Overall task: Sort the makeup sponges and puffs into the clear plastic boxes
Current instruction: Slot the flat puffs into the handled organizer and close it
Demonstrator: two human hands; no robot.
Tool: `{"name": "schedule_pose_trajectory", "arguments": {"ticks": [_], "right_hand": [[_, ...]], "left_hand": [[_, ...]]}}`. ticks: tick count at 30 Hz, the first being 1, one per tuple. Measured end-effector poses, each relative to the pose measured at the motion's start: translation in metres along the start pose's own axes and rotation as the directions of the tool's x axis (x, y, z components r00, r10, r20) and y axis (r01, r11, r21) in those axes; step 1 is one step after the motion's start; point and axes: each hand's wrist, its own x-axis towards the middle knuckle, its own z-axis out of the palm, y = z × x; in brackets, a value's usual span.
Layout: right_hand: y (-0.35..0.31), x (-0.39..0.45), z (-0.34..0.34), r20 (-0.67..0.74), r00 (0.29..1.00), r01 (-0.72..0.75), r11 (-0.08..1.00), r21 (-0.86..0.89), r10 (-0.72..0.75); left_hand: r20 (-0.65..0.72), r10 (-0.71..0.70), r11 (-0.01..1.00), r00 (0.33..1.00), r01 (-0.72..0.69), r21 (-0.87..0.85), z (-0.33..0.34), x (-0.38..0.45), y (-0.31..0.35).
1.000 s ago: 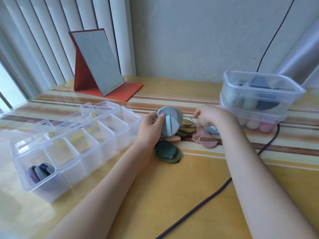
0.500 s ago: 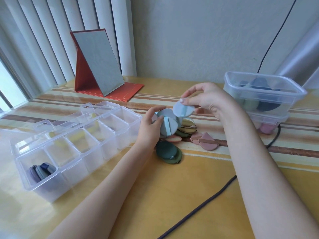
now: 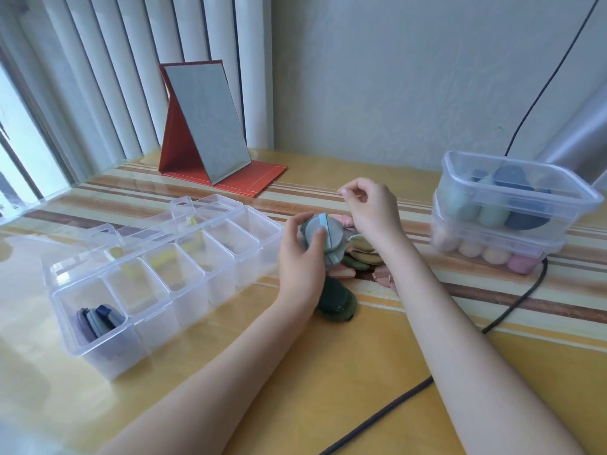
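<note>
- Left hand [image 3: 300, 257] is gripping a stack of round grey-blue puffs [image 3: 323, 239], each crossed by a pale blue strap, thumb lying across the front.
- Right hand [image 3: 371, 208] is hovering just above and right of the stack, fingers loosely curled; whether they are pinching anything cannot be told.
- Loose pile [image 3: 359, 254] of tan, green and pink puffs is lying beneath both hands, partly hidden by them.
- Divided box [image 3: 210, 257] is sitting left of the left hand, its near cell holding blue-grey puffs.
- Two stacked tubs [image 3: 512, 211] are standing right of the right hand, their sponges blurring behind the plastic.
</note>
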Motion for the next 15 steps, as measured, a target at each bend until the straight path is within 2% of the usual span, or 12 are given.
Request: {"name": "schedule_pose_trajectory", "arguments": {"ticks": [3,5,7,8,11,15], "right_hand": [[0.003,0.012,0.019,0.274,0.962,0.038,0.997,-0.074,-0.016],[0.01,0.02,0.031,0.468,0.882,0.052,0.972,-0.227,0.062],[0.019,0.021,0.04,0.572,0.81,0.044,0.96,-0.275,0.127],[0.023,0.021,0.043,0.571,0.813,0.044,0.966,-0.253,0.113],[0.028,0.017,0.045,0.462,0.886,0.002,0.996,-0.094,0.042],[0.029,0.019,0.033,0.38,0.922,-0.141,0.975,0.173,0.065]], "left_hand": [[-0.027,-0.005,1.0,1.0,0.005,-0.011,0.003,-0.008,0.001],[-0.051,0.002,1.0,0.999,-0.001,0.026,0.003,-0.008,-0.001],[-0.075,0.012,0.997,0.997,-0.006,0.072,0.003,-0.008,-0.002],[-0.076,0.004,0.996,0.997,0.003,0.084,0.003,-0.008,-0.003],[-0.077,0.009,0.995,0.997,-0.001,0.1,0.003,-0.008,-0.003],[-0.045,-0.003,0.999,0.999,0.005,0.049,0.004,-0.011,0.003]]}}
